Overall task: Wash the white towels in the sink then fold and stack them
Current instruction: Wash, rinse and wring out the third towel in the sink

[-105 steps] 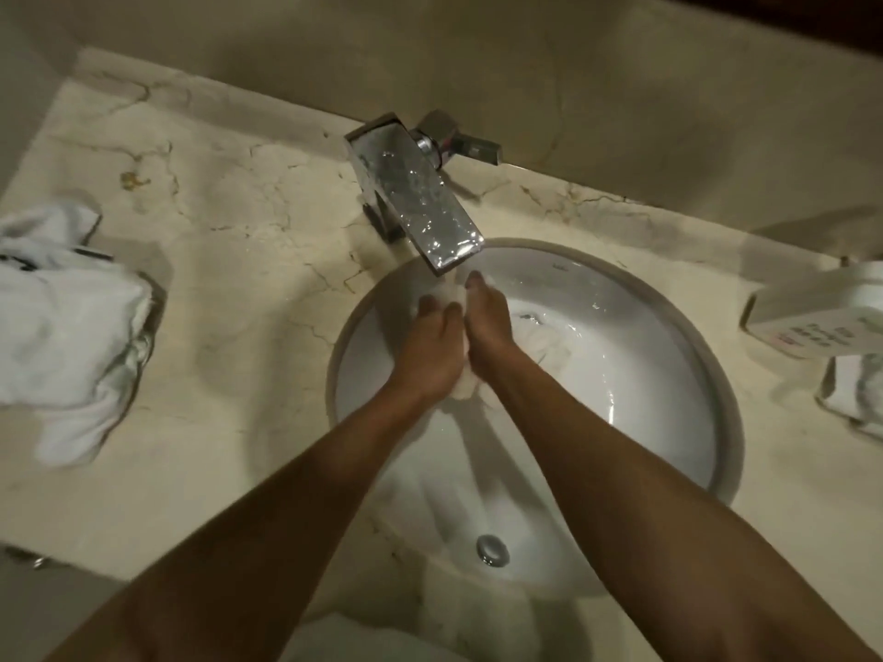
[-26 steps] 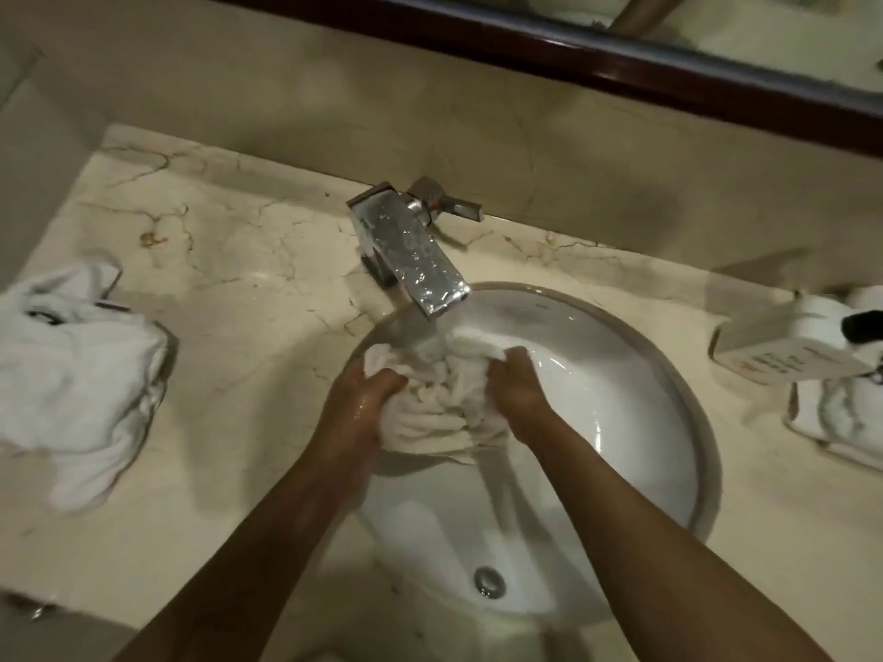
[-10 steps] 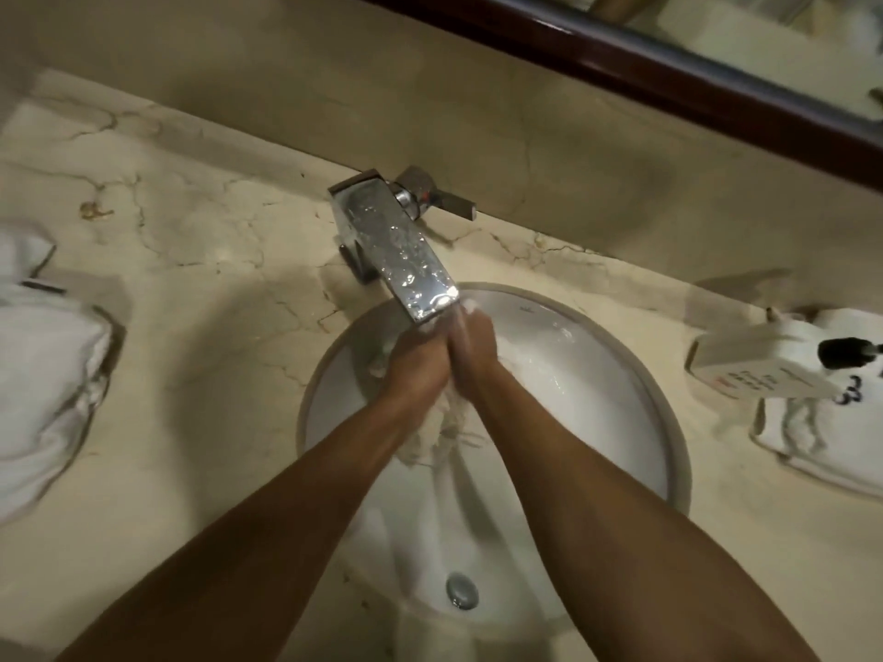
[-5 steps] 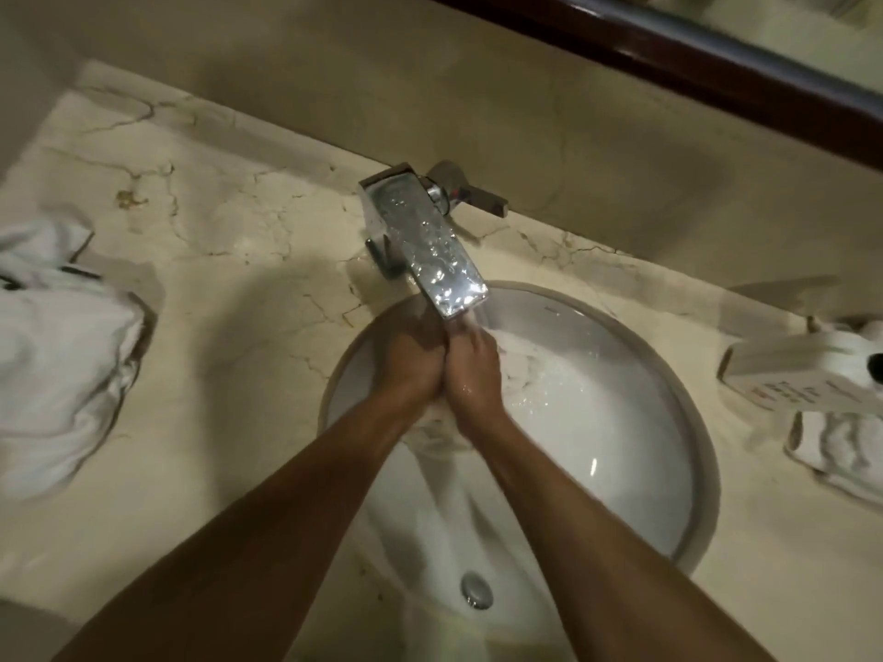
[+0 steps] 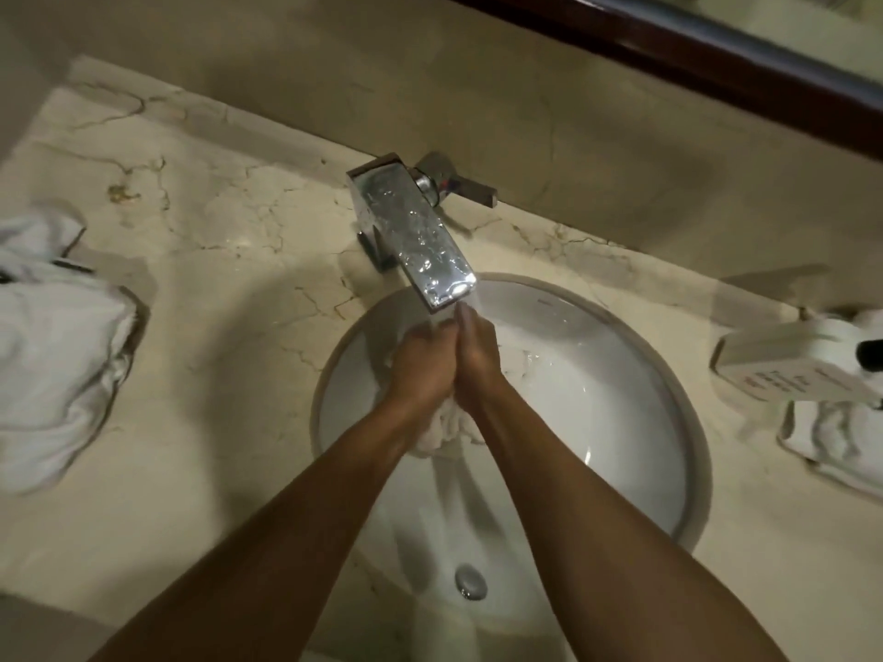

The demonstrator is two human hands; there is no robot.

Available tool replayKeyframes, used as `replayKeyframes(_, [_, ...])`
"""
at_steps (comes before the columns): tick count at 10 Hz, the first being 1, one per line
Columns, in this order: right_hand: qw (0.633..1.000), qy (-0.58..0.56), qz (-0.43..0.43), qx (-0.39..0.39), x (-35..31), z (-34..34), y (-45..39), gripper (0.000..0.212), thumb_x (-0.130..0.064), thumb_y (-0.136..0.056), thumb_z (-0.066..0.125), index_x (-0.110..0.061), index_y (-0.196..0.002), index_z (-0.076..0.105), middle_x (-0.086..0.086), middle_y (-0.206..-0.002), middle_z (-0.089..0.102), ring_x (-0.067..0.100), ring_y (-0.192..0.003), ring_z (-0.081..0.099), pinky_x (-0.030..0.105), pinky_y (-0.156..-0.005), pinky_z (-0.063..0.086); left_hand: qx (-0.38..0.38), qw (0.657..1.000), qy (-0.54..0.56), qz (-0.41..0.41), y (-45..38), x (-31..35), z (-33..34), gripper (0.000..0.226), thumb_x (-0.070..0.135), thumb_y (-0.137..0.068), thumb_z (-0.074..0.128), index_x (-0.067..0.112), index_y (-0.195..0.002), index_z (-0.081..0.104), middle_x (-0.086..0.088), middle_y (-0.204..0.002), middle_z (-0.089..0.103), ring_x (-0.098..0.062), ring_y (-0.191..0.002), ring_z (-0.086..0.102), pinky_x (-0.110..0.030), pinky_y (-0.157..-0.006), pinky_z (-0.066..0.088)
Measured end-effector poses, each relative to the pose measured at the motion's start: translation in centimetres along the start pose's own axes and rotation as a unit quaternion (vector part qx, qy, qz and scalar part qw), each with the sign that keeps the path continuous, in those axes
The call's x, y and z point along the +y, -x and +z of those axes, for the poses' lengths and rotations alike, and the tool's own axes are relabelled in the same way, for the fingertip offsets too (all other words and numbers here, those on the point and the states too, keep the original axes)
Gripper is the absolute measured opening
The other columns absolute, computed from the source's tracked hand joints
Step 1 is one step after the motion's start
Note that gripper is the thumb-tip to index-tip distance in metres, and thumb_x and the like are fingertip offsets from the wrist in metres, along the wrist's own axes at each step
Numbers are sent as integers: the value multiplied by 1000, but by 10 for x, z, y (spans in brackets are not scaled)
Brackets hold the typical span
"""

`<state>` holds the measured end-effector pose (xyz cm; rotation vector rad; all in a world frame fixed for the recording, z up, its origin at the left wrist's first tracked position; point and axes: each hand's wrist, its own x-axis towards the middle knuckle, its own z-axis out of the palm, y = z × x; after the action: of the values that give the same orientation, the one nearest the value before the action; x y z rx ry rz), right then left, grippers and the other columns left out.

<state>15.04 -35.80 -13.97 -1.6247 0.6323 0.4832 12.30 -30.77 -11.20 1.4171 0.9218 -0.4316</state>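
At the far left of the marble counter (image 5: 229, 327) lies a crumpled heap of white towels (image 5: 52, 370), partly cut off by the edge of the view and well apart from the basin. Further right, a square chrome tap (image 5: 415, 236) reaches out over the back rim of the round white sink (image 5: 621, 398), its lever (image 5: 458, 183) pointing to the right along the wall, and its spout sits directly above the hands. Just below the spout, the left hand (image 5: 420, 370) and the right hand (image 5: 478, 360) are pressed together side by side, fingers curled and gripping a bunched wet towel (image 5: 449, 427) between them; folds of the cloth bulge out beneath the wrists and a little more shows to the right of the right hand, inside the bowl. The drain (image 5: 470, 582) sits at the near side of the bowl, between the forearms. At the far right stands a white box with red print (image 5: 783, 370), and a further white towel (image 5: 841, 437) lies beneath it on the counter.
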Motion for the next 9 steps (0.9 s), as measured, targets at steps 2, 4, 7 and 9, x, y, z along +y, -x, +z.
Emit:
replayKeyframes(2, [925, -334, 104, -146, 23, -17, 19, 27, -30, -98, 58, -7, -109, 68, 10, -98, 74, 21, -96, 70, 32, -85, 56, -155, 933, 311, -94, -18, -7, -38, 40, 33, -106, 37, 10, -98, 68, -8, -101, 69, -21, -97, 64, -36, -102, 44])
replayKeyframes(4, [873, -432, 161, -155, 31, -61, 20, 27, -28, -86, 67, -5, -101, 69, 13, -102, 70, 27, -99, 69, 37, -92, 57, -179, 928, 272, -178, -14, -63, -47, 49, 14, -91, 59, 4, -139, 54, -19, -133, 63, -33, -125, 59, -43, -92, 57])
replayKeyframes(7, [923, -193, 307, -129, 79, -69, 29, 43, -7, -88, 63, 9, -128, 59, 24, -126, 64, 34, -120, 61, 45, -113, 41, -165, 843, 480, -176, -3, -67, -66, 39, 8, -82, 69, -4, -120, 63, -23, -109, 70, -25, -91, 71, -35, -73, 61])
replayKeyframes(9, [986, -82, 93, -108, 21, -56, 38, 38, -38, -104, 51, -6, -121, 63, 17, -111, 73, 25, -91, 72, 33, -71, 58, -199, 915, 347, -59, 6, -53, -50, 60, 38, -100, 52, 1, -146, 41, -29, -140, 52, -39, -126, 57, -48, -97, 53])
